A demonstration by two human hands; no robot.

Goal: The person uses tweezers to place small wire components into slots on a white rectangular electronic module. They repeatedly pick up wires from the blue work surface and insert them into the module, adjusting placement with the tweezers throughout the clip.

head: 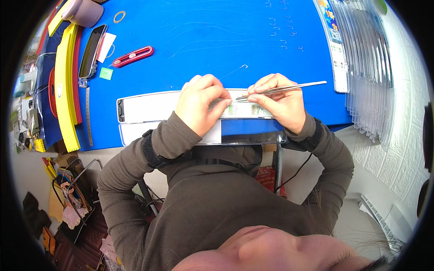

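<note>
Over a long white case [152,105] on the blue table, my left hand [206,103] pinches at the case's insert; whether a thin line lies between its fingertips is too small to tell. My right hand [281,101] holds metal tweezers [291,87], their tips close to my left fingertips. Beneath both hands the insert shows small green and brown marked slots [245,109]. A clear lid part [252,138] lies along the near edge. Just beyond my hands is a fishing hook [244,66] on a thin line. Farther off, several hooks [283,42] with fine lines lie in rows.
Left: red thread snips [133,57], a phone [92,50], a green square [106,73], a steel ruler [89,117], yellow toothed strips [66,88] and a lilac cup [83,13]. Right: a printed long case [339,67] beside a stack of clear plastic cases [369,67].
</note>
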